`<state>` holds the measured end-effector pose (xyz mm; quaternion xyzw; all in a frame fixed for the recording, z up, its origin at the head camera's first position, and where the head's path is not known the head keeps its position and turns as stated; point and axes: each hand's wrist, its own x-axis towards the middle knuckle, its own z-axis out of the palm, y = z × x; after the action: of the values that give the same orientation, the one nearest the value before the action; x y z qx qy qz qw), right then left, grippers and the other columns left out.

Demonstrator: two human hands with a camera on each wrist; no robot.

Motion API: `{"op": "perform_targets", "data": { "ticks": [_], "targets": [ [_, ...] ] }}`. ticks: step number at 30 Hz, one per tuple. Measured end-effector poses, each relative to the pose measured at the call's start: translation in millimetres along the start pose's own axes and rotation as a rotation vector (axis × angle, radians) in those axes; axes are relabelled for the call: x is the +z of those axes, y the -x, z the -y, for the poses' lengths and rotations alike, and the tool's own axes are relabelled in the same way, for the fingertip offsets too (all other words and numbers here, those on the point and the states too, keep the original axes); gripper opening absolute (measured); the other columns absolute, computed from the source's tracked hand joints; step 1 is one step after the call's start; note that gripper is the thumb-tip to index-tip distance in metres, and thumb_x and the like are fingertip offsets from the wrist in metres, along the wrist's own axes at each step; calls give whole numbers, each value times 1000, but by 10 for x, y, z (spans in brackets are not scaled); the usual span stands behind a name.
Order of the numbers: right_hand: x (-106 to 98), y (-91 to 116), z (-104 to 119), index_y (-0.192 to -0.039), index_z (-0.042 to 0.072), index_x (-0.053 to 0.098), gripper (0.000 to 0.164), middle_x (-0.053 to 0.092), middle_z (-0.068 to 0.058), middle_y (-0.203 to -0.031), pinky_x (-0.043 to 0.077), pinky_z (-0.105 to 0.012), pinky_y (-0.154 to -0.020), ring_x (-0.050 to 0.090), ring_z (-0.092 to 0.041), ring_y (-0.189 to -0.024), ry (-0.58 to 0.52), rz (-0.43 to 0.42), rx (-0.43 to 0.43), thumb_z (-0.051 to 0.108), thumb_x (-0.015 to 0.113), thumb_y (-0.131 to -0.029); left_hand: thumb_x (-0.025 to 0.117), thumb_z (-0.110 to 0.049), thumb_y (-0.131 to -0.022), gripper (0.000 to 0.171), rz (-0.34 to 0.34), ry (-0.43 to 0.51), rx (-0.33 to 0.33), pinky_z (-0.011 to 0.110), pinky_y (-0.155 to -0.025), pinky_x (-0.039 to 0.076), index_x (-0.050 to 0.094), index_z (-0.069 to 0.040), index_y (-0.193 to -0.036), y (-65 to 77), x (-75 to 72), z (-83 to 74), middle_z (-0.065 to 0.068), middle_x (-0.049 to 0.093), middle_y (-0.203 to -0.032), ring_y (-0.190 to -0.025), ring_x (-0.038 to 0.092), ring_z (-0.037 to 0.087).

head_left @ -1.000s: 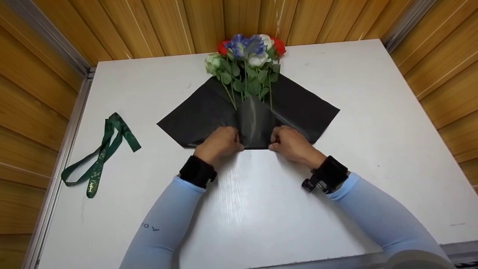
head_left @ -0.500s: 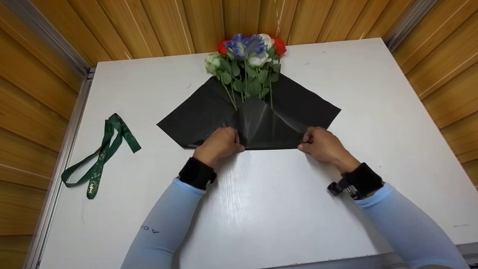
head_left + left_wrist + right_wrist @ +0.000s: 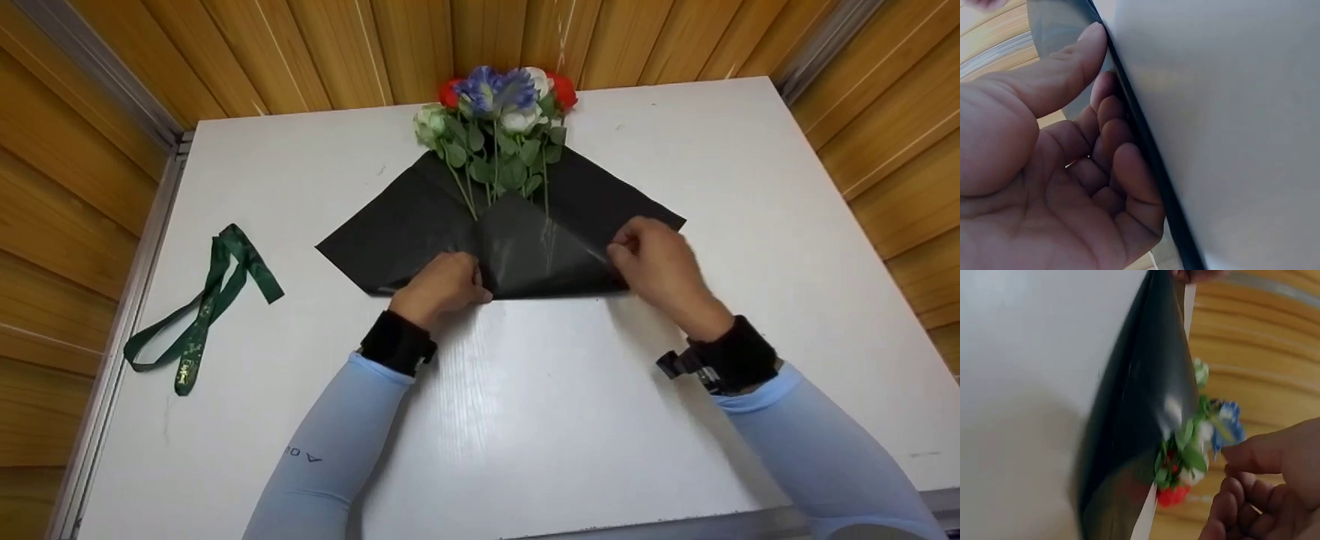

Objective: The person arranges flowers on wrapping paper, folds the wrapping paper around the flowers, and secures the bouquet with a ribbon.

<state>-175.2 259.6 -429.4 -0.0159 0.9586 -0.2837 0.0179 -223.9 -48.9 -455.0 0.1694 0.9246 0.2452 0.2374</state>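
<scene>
A bunch of red, white, blue and pale green flowers (image 3: 499, 105) with leafy stems lies on black wrapping paper (image 3: 375, 240), its near part folded up over the lower stems. At the straight near edge, my left hand (image 3: 442, 281) holds the fold with curled fingers. In the left wrist view its thumb (image 3: 1092, 53) and fingertips press along the dark paper edge (image 3: 1151, 152). My right hand (image 3: 664, 262) is over the paper's right side, fingers curled. In the right wrist view nothing shows between its thumb (image 3: 1264, 453) and fingers, and the paper (image 3: 1145, 394) stands apart from them.
A dark green ribbon (image 3: 202, 322) with gold print lies looped at the left of the white table (image 3: 510, 420). Wood-panelled walls (image 3: 345, 45) enclose the table at the back and sides, with metal frame rails at the corners.
My right hand has slid right along the fold from near the middle, then risen up and away from the near edge. The fold now spreads wider to the right. My left hand stays put.
</scene>
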Motion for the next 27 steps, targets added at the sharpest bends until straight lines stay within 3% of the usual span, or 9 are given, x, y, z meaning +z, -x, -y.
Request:
{"op": "perform_targets", "data": {
  "ticks": [3, 6, 10, 14, 20, 27],
  "targets": [
    [291, -21, 174, -98, 6, 70, 23, 68, -10, -92, 47, -39, -73, 62, -26, -83, 4, 83, -41, 28, 72, -100, 81, -25, -93, 25, -3, 11, 9, 29, -65, 44, 67, -15, -76, 7, -4, 9, -1, 63, -79, -77, 58, 19],
    [490, -51, 181, -95, 8, 68, 28, 67, -7, -86, 46, -35, -69, 60, -24, -78, 43, 180, -41, 35, 75, -98, 82, -24, -93, 24, -13, 17, 28, 29, -64, 44, 68, -14, -77, 5, 8, 10, -1, 63, -79, -75, 58, 19],
    [569, -73, 148, -92, 9, 66, 29, 65, -7, -84, 44, -36, -68, 59, -26, -78, 63, 188, -34, 34, 79, -95, 83, -27, -92, 25, -38, -1, 36, 31, -66, 44, 66, -14, -79, 7, 30, 30, -1, 62, -79, -76, 58, 20],
    [597, -81, 148, -91, 9, 64, 28, 63, -7, -82, 43, -37, -68, 58, -27, -78, 64, 189, -38, 33, 80, -94, 84, -30, -91, 26, -54, -45, 3, 35, -70, 46, 64, -15, -82, 60, -7, 121, 0, 63, -83, -81, 60, 22],
    [595, -78, 135, -93, 9, 65, 28, 65, -7, -85, 44, -37, -69, 59, -26, -78, 67, 184, -46, 33, 80, -94, 82, -34, -91, 26, -60, -65, -102, 38, -69, 46, 67, -15, -83, 254, -200, 437, 2, 65, -86, -83, 61, 24],
    [603, -87, 131, -92, 9, 66, 29, 66, -7, -86, 45, -37, -69, 60, -27, -79, 61, 184, -50, 34, 80, -94, 79, -29, -94, 24, -81, 34, -256, 35, -69, 45, 68, -8, -94, 540, -447, 926, 8, 64, -91, -83, 59, 25]
  ]
}}
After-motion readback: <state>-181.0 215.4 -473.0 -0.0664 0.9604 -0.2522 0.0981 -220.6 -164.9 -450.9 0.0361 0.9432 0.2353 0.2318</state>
